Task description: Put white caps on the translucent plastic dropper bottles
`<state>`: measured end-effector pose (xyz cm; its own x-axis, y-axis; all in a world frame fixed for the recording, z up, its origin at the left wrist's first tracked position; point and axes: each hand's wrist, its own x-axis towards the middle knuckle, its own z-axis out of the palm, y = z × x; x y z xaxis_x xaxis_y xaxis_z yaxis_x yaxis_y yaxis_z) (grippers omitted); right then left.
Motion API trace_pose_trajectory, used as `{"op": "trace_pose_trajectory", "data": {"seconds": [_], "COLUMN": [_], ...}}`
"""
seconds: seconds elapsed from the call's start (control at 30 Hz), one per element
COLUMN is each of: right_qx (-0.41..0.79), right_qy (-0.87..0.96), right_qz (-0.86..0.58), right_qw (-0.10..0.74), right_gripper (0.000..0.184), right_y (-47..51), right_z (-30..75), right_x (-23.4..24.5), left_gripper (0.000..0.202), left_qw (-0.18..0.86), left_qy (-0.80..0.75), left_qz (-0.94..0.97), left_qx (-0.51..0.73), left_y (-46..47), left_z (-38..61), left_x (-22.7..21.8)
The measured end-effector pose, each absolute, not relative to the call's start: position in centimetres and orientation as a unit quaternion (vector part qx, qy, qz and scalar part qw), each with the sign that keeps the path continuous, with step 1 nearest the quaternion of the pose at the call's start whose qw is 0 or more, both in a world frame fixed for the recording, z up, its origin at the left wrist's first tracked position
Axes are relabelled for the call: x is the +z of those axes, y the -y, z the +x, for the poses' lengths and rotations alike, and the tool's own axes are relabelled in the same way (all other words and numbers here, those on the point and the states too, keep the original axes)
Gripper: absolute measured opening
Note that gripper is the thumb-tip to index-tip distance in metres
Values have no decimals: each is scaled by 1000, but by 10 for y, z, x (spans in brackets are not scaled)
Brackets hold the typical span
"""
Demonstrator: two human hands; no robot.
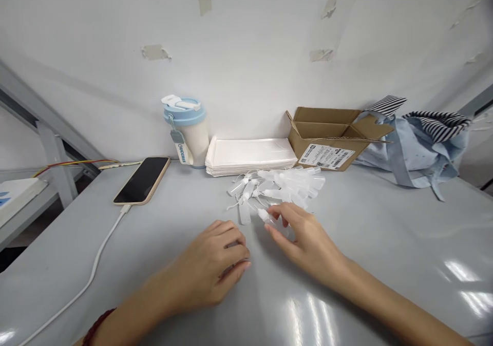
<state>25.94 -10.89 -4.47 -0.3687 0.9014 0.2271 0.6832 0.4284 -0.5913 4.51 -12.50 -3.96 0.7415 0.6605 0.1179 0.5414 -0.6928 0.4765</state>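
A loose pile of small translucent plastic squeeze bottles (292, 181) with white caps and thin tips lies on the grey table (185, 197). At the pile's near edge, my right hand (308, 233) has its thumb and fingers around one small squeeze bottle (263, 214), whose white cap points up and left. My left hand (217, 264) rests low over the table to the left, fingers curled and thumb drawn in. Whatever it may hold is hidden by the fingers.
Behind the pile stand a stack of white padded envelopes (250, 153) and an open cardboard box (327, 146). A lidded cup (188, 135) and a phone (142, 181) on a white cable (98, 258) are at left. A light blue cloth bag (412, 151) sits far right.
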Motion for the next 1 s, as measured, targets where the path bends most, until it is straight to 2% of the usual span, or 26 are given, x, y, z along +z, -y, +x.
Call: {"op": "trace_pose_trajectory", "data": {"seconds": [0.17,0.27,0.4,1.0], "right_qx": [303,343,367,431], "right_qy": [781,769,769,743], "right_qz": [-475,-469,-453,-424], "right_qw": [268,265,262,287], "right_gripper": [14,14,16,24], "right_y": [112,115,118,123], "right_z": [257,255,254,255], "right_x": [-36,-33,-31,-25], "left_gripper": [16,23,27,31], "left_qw": [252,283,339,440], "left_qy": [-364,-489,-607,-522], "left_qz": [873,781,665,692], "left_qx": [205,267,271,236], "left_y": [121,118,117,121], "left_z": [42,42,41,41], "left_x": [-37,-31,-21,-13]}}
